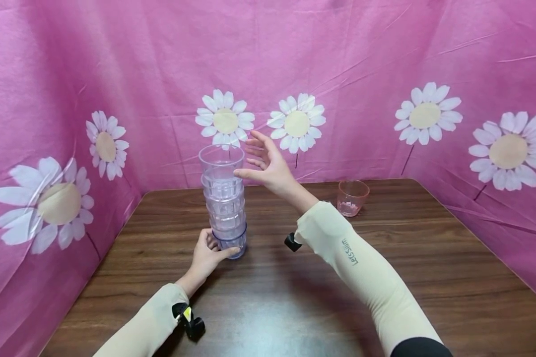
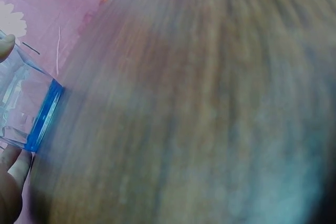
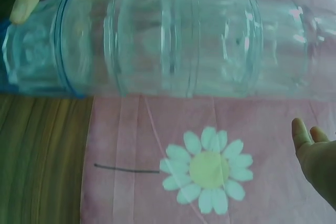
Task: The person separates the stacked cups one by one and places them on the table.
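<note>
A tall stack of clear plastic cups (image 1: 225, 201) stands upright, one nested in another. Its bottom cup (image 1: 234, 243) is tinted blue; in the left wrist view the blue base (image 2: 44, 116) is at the tabletop. My left hand (image 1: 205, 256) holds this bottom cup, thumb across the front and fingers round the side. Up at the top cup (image 1: 221, 159), my right hand (image 1: 270, 166) is spread beside the rim with nothing in it. In the right wrist view a gap shows between the right hand (image 3: 317, 158) and the stack.
A pink see-through cup (image 1: 353, 199) stands upright at the back right of the wooden table (image 1: 411, 248). Pink cloth (image 1: 362, 59) printed with white daisies hangs close behind the table and along both sides.
</note>
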Demonstrator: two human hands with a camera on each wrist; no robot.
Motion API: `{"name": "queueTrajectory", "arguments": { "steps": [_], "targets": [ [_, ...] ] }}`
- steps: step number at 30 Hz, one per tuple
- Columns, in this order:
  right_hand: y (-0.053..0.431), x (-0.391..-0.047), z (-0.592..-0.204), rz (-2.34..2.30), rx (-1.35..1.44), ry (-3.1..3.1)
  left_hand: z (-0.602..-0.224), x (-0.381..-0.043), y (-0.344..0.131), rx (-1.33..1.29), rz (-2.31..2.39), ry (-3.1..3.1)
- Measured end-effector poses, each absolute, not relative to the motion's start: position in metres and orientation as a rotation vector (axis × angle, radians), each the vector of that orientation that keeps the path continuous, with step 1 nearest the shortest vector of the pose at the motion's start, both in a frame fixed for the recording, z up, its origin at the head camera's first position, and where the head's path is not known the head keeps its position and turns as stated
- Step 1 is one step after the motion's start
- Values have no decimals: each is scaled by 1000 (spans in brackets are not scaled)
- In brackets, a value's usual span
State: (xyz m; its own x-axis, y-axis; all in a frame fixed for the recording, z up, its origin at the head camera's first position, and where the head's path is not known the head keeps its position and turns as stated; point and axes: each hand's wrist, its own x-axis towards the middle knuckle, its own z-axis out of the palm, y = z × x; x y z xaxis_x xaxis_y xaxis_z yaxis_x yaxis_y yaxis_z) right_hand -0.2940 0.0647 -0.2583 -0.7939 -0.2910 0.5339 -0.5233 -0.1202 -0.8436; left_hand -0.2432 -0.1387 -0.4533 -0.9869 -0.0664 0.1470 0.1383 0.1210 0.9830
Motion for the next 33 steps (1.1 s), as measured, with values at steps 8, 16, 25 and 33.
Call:
{"name": "queueTrajectory", "arguments": {
  "steps": [8,16,25,33],
  "targets": [
    [45,-292,-258,1995,920,-2007,-454,-244,-138,-104,-2002,-2200],
    [40,-291,-259,1993,934,-2076,-455,-245,-139,-117,-1993,-2199],
    [39,-290,-262,1977,916,-2068,-454,-241,-138,-127,-1965,-2198],
    [38,-289,-259,1984,918,-1995,-452,-241,-139,-129,-1971,-2212]
  ]
}}
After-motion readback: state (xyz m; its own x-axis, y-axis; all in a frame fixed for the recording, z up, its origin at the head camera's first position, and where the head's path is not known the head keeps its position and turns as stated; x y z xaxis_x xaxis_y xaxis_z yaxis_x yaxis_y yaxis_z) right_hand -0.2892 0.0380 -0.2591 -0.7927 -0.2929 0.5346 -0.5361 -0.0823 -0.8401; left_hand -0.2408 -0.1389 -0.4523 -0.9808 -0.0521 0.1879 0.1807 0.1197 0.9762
